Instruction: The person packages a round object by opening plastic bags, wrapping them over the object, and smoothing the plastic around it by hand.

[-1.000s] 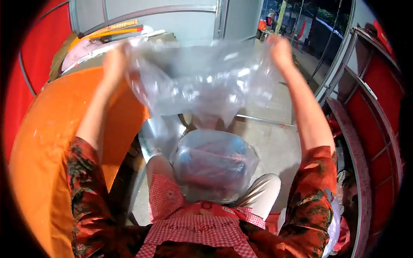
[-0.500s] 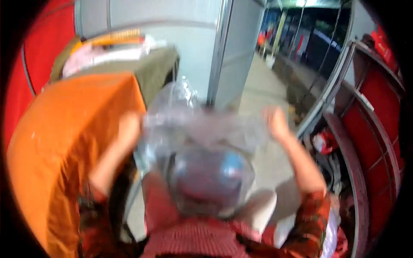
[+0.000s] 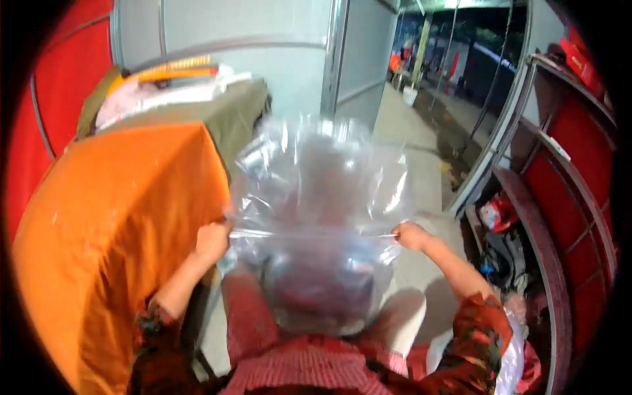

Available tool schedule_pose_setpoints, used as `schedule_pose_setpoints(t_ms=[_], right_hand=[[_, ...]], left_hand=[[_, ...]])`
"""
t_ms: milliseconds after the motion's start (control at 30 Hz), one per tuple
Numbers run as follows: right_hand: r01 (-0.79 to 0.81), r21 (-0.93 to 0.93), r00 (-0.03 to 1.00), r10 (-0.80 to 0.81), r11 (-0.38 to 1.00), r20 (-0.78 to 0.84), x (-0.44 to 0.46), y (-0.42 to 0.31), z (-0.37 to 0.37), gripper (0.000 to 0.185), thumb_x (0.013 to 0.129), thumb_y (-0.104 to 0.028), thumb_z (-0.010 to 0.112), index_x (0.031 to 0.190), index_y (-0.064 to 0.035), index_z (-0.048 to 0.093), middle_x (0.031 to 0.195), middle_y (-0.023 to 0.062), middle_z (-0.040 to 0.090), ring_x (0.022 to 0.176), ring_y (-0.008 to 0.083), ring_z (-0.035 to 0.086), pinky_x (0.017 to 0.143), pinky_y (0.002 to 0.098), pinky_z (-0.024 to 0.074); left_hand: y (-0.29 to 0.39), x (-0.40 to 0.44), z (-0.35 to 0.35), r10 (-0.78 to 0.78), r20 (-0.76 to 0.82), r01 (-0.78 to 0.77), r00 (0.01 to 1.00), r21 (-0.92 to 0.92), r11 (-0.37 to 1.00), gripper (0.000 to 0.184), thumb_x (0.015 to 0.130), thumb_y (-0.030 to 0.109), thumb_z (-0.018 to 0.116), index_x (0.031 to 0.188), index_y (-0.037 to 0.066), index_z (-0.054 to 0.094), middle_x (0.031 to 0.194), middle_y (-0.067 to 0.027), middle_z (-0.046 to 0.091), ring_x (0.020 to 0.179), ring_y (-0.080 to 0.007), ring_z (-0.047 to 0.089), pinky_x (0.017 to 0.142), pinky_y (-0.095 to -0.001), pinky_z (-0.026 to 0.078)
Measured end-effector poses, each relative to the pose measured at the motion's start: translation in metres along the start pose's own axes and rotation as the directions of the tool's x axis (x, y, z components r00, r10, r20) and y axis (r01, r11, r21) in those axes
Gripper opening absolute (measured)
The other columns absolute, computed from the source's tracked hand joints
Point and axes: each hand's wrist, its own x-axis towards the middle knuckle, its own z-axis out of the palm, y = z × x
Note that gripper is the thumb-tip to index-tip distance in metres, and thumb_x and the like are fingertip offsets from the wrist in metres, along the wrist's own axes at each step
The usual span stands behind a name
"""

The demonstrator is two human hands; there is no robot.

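Head view: two hands (image 3: 214, 241) (image 3: 413, 236) pinch one clear plastic bag (image 3: 322, 178).

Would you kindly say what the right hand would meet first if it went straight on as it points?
Probably the clear plastic the right hand grips at its edge, though depth is unclear.

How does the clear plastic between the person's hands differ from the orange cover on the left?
The clear plastic is see-through and shiny, whereas the orange cover is opaque and duller. The left hand and right hand grip the clear plastic; neither holds the orange cover, which drapes downward. Both show folds or creases.
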Motion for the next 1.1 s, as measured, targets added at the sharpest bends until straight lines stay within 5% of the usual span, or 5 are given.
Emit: schedule_pose_setpoints(t_ms=[100,267,567,900,1100], right_hand=[[-0.127,0.236,0.924,0.201,0.964,-0.326,0.054,0.012,-0.040,0.018,0.087,-0.007,0.053,0.084,-0.0008,0.069,0.089,0.0245,0.067,0.083,0.0353,0.064,0.075,0.0425,0.0501],[0.419,0.464,0.643,0.106,0.780,-0.758,0.077,-0.033,-0.157,0.018,0.070,0.005,0.042,0.070,-0.0004,0.059,0.066,0.0063,0.058,0.065,0.0151,0.053,0.061,0.0293,0.0427],[0.133,-0.175,0.924,-0.186,0.976,-0.335,-0.100,-0.123,-0.116,0.053,0.065,-0.033,0.081,0.104,-0.0058,0.060,0.090,0.0143,0.059,0.084,0.0347,0.063,0.069,0.0439,0.0513],[0.137,-0.282,0.677,-0.298,0.949,-0.673,-0.136,-0.125,-0.075,0.025,0.048,0.002,0.065,0.068,-0.0046,0.051,0.085,0.0088,0.057,0.086,0.0259,0.059,0.061,0.0376,0.0475],[0.387,0.134,0.863,-0.307,0.912,-0.402,-0.144,-0.138,-0.058,0.030,0.063,-0.012,0.069,0.090,-0.0045,0.056,0.085,0.0099,0.056,0.059,0.0296,0.059,0.051,0.0384,0.0471]], left_hand=[[0.001,0.052,-0.035,-0.333,0.145,0.360,0.932,-0.251,0.898,0.019,0.080,0.005,0.050,0.093,0.004,0.064,0.090,-0.0236,0.064,0.092,-0.0413,0.062,0.078,-0.0518,0.049],[-0.021,0.109,-0.088,-0.272,-0.258,0.049,0.927,-0.635,0.771,0.019,0.084,-0.003,0.046,0.093,0.003,0.061,0.084,-0.0070,0.061,0.082,-0.0208,0.060,0.074,-0.0312,0.049],[0.015,-0.016,-0.148,-0.404,0.031,0.131,0.914,-0.966,0.224,0.024,0.088,0.028,0.053,0.085,0.004,0.057,0.080,0.0000,0.056,0.074,-0.0083,0.052,0.064,-0.0241,0.041],[0.048,-0.072,-0.121,-0.057,0.097,0.074,0.994,-0.183,0.980,0.029,0.062,0.000,0.070,0.090,0.006,0.065,0.087,-0.0124,0.057,0.078,-0.0334,0.061,0.066,-0.0403,0.051],[0.035,-0.074,-0.156,-0.397,-0.079,0.126,0.914,-0.877,0.463,0.023,0.090,0.023,0.059,0.081,0.006,0.047,0.075,0.0024,0.048,0.071,-0.0080,0.047,0.062,-0.0232,0.039]])
